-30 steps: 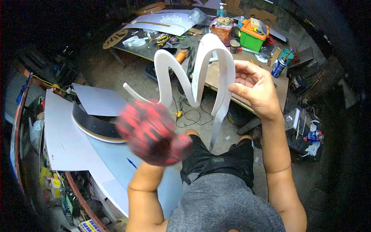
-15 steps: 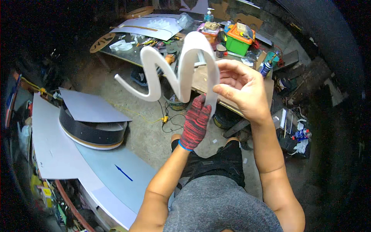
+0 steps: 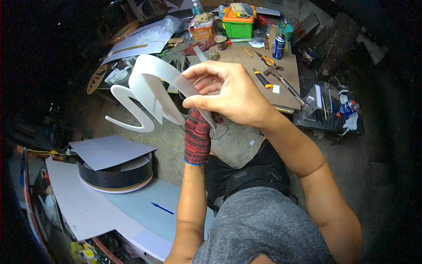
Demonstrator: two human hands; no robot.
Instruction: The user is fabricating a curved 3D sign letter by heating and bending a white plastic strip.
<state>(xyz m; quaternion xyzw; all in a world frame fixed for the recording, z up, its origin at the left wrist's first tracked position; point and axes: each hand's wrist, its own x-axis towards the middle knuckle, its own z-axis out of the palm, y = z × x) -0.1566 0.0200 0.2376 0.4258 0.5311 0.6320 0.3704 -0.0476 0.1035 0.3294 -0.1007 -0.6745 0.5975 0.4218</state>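
Note:
A white plastic letter shape (image 3: 147, 86), wavy like a rounded script letter and with a deep side wall, is held up in the air before me. My left hand (image 3: 198, 136), in a red and black knit glove with a blue cuff, grips its lower right end from below; its fingertips are partly hidden behind the piece. Bare, my right hand (image 3: 231, 90) pinches the right-hand strip of the letter between thumb and fingers, just above the glove. The other fingers of this hand are curled.
A workbench ahead carries a hammer (image 3: 285, 83), pliers (image 3: 266, 60), a cutter knife (image 3: 262, 79), a spray can (image 3: 278, 46) and a green and orange box (image 3: 238, 22). At left, a round black drum (image 3: 115, 174) stands on pale sheets (image 3: 74, 207).
The letter and both hands have shifted left in the picture, and the letter has turned to show more of its side wall. The view has swung, bringing the bench tools into sight.

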